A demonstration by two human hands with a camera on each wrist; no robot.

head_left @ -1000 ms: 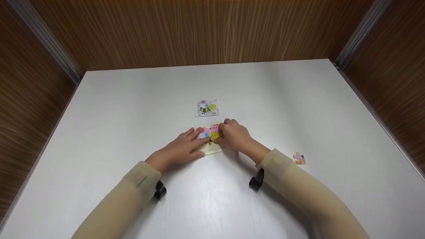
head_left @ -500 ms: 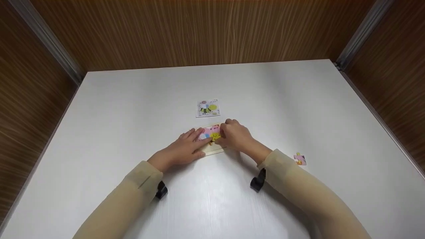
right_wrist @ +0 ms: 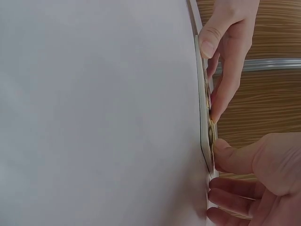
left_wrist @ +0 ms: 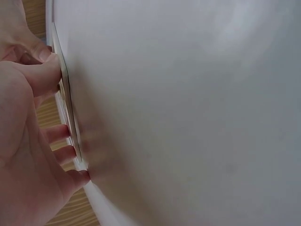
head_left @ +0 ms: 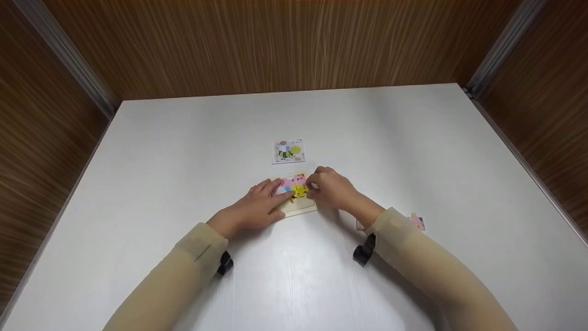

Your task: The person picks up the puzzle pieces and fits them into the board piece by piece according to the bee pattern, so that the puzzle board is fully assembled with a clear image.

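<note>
A shallow puzzle board with a pink, blue and yellow picture lies on the white table, its bottom part bare. My left hand rests spread over its left side, index finger on the picture and thumb at the near edge. At the board's right side is my right hand, fingers bent, thumb and index a little apart by the yellow piece. The right wrist view shows the right thumb touching the board's top and the other fingers low beside it. Seen edge-on, the board lies flat under the left hand.
Behind the board lies a square bee picture. A pink puzzle piece sits to the right, partly covered by the right sleeve. Another flat item shows beside the right wrist. Wood-grain panels stand around the table.
My right hand has shifted slightly right, with its thumb and index further apart, and more of the yellow part shows. My left hand has stayed on the board.
</note>
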